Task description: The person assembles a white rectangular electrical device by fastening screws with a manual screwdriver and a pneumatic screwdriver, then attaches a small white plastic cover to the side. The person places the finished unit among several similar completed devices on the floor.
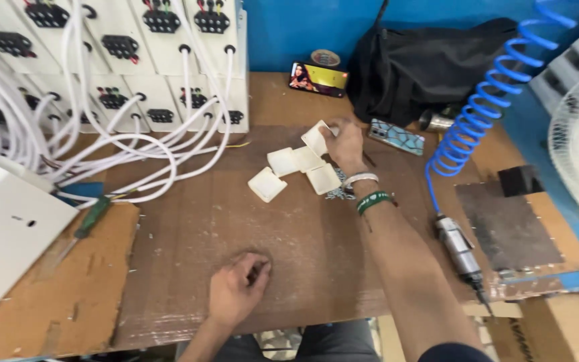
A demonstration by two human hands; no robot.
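Right hand [344, 144] pinches the far white square cover [316, 138], lifted off a cluster of four at table [189, 241] centre. Left hand [237, 289] rests curled, near edge, holding nothing visible. Best to lift straight up, avoiding neighbouring covers [283, 171].

A phone screen [318, 78] glows beyond the right hand [344, 144] — a propped rectangle, yellow with a picture at its left end. Another phone [397, 137] lies just right of that hand — its patterned blue back upward.
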